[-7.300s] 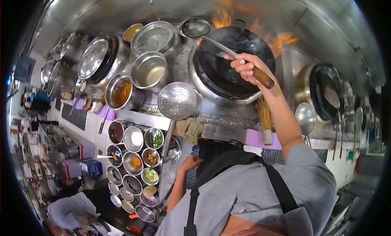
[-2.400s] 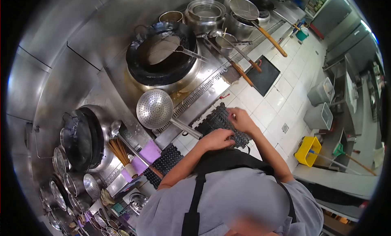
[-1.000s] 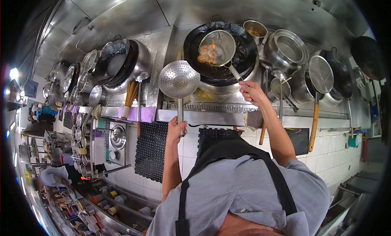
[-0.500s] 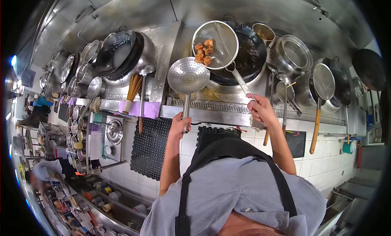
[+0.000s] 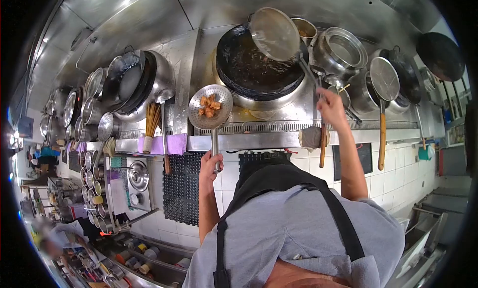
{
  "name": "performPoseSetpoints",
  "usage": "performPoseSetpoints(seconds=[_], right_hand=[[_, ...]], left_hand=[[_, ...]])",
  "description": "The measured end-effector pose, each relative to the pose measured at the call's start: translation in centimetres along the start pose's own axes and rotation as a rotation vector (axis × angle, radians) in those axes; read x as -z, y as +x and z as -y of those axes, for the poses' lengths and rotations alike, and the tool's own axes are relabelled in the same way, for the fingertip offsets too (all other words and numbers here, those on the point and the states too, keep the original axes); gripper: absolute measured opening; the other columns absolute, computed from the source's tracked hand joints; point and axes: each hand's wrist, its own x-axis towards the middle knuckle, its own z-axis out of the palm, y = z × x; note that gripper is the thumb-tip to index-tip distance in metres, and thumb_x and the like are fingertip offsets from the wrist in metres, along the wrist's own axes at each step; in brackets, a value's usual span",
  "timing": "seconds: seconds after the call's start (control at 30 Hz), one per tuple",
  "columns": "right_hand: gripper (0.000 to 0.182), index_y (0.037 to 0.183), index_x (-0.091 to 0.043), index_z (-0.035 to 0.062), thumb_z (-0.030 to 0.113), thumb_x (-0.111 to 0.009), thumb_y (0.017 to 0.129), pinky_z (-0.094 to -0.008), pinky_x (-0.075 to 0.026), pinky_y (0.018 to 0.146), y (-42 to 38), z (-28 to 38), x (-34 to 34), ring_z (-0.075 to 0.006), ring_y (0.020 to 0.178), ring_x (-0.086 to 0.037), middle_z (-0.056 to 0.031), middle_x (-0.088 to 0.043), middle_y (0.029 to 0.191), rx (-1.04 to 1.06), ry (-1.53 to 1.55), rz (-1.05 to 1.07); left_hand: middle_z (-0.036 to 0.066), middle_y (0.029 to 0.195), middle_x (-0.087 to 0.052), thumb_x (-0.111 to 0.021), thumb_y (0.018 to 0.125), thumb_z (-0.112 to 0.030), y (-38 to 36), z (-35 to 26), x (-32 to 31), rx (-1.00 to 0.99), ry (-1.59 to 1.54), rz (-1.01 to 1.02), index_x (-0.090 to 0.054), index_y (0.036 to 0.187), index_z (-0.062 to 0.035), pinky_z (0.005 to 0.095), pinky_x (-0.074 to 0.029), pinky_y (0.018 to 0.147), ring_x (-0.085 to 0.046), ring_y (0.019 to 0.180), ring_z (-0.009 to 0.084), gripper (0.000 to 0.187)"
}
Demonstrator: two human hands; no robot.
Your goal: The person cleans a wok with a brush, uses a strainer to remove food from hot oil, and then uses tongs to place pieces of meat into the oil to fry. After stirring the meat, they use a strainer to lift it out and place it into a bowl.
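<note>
My left hand [image 5: 211, 166] is closed round the metal handle of a perforated skimmer [image 5: 203, 120]. Several browned fried pieces [image 5: 210, 106] lie in its bowl, which is held in front of the stove. My right hand [image 5: 330, 107] grips the handle of a fine-mesh strainer [image 5: 275, 34]. That strainer hangs over the right rear side of a black wok [image 5: 244, 64] of dark oil, and no pieces show in its mesh.
A bamboo brush [image 5: 152, 121] and a ladle [image 5: 164, 96] rest by the left burner near a purple cloth [image 5: 174, 143]. Another wok [image 5: 132, 81] sits there. To the right stand a metal pot [image 5: 344, 47] and a wooden-handled strainer [image 5: 383, 79]. A person [image 5: 64, 238] is at lower left.
The fried pieces have passed from the mesh strainer into the skimmer. My right hand has moved the strainer up and right; the skimmer has come lower and left.
</note>
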Motion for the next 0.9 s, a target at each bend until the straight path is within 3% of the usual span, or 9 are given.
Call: performPoseSetpoints(seconds=[0.13,0.23,0.33,0.43,0.47,0.53,0.73,0.8,0.9], right_hand=[[0.043,0.126,-0.059,-0.0044,-0.002,-0.048,0.084,-0.0333,-0.05,0.062,4.7,-2.1,1.5,-0.0186,0.066,-0.065,-0.0113,-0.062,0.067,0.103,-0.33,-0.161],[0.02,0.098,-0.06,-0.0084,-0.001,-0.048,0.085,-0.0365,-0.047,0.046,5.2,-1.9,1.4,-0.0215,0.051,-0.061,-0.0146,-0.061,0.066,-0.019,-0.319,-0.018],[0.01,0.082,-0.055,-0.0073,-0.001,-0.048,0.086,-0.035,-0.041,0.036,4.5,-1.0,0.8,-0.0191,0.04,-0.054,-0.0139,-0.06,0.064,-0.125,-0.147,0.139],[0.011,0.078,-0.054,-0.0073,-0.001,-0.05,0.086,-0.0321,-0.038,0.032,4.1,-0.8,-0.2,-0.0157,0.038,-0.05,-0.0125,-0.058,0.063,-0.171,0.057,0.251],[0.01,0.079,-0.055,-0.0077,-0.001,-0.05,0.085,-0.0311,-0.038,0.032,4.1,-0.8,-0.8,-0.0145,0.039,-0.049,-0.0119,-0.057,0.063,-0.189,0.123,0.287],[0.011,0.079,-0.056,-0.0069,0.001,-0.054,0.086,-0.0295,-0.035,0.032,4.3,-0.6,-2.2,-0.012,0.039,-0.045,-0.0105,-0.056,0.062,-0.237,0.258,0.355],[0.024,0.079,-0.056,-0.0042,0.013,-0.058,0.096,-0.0259,-0.033,0.036,8.0,-2.0,-8.1,-0.0091,0.042,-0.041,-0.0059,-0.053,0.062,-0.28,0.591,0.502],[0.02,0.088,-0.056,-0.0032,0.014,-0.057,0.098,-0.0241,-0.032,0.037,9.1,-1.3,-9.4,-0.0071,0.044,-0.042,-0.0055,-0.054,0.067,-0.32,0.668,0.488],[0.015,0.099,-0.054,-0.0027,0.012,-0.057,0.097,-0.0227,-0.033,0.037,10.3,-1.6,-11.0,-0.0052,0.045,-0.043,-0.0067,-0.057,0.074,-0.33,0.806,0.458]], left_hand=[[0.004,0.067,-0.056,-0.063,0.079,-0.003,0.9,2.8,1.3,-0.024,0.109,-0.055,-0.054,0.086,-0.0033,0.027,-0.042,0.039,-0.052,0.043,0.0141,0.011],[0.006,0.073,-0.06,-0.062,0.086,-0.01,1.4,4.4,2.8,-0.037,0.116,0.003,-0.056,0.094,-0.0033,0.0285,-0.046,0.043,-0.056,0.048,0.0152,0.012],[0.01,0.083,-0.063,-0.058,0.094,-0.022,0.8,5.5,3.1,0.061,-0.482,-0.035,-0.057,0.107,-0.0039,0.0313,-0.051,0.052,-0.06,0.057,0.0195,0.022],[0.014,0.091,-0.064,-0.049,0.1,-0.03,1.0,10.6,5.6,0.151,-0.679,-0.195,-0.054,0.117,-0.0056,0.0341,-0.054,0.06,-0.063,0.065,0.0247,0.03],[0.016,0.088,-0.064,-0.05,0.099,-0.028,1.8,16.2,8.1,0.007,-0.295,-0.235,-0.055,0.112,-0.0054,0.0347,-0.055,0.06,-0.063,0.065,0.0275,0.027],[0.011,0.077,-0.061,-0.057,0.088,-0.015,0.5,20.2,9.3,0.252,-0.123,-0.417,-0.056,0.099,-0.0044,0.0319,-0.051,0.048,-0.062,0.059,0.0222,0.015],[0.016,0.085,-0.067,-0.063,0.084,-0.017,-3.2,35.2,14.2,0.629,0.314,-0.184,-0.067,0.09,-0.0001,0.0336,-0.045,0.045,-0.063,0.06,0.0214,0.018],[0.017,0.089,-0.07,-0.065,0.084,-0.021,-3.9,34.9,12.2,-0.168,0.517,-0.056,-0.07,0.093,0.0012,0.0331,-0.049,0.056,-0.064,0.066,0.0203,0.024],[0.013,0.087,-0.071,-0.065,0.085,-0.019,-2.4,34.0,11.9,0.207,0.525,-0.107,-0.07,0.099,-0.0011,0.0327,-0.051,0.059,-0.066,0.068,0.0193,0.023]])
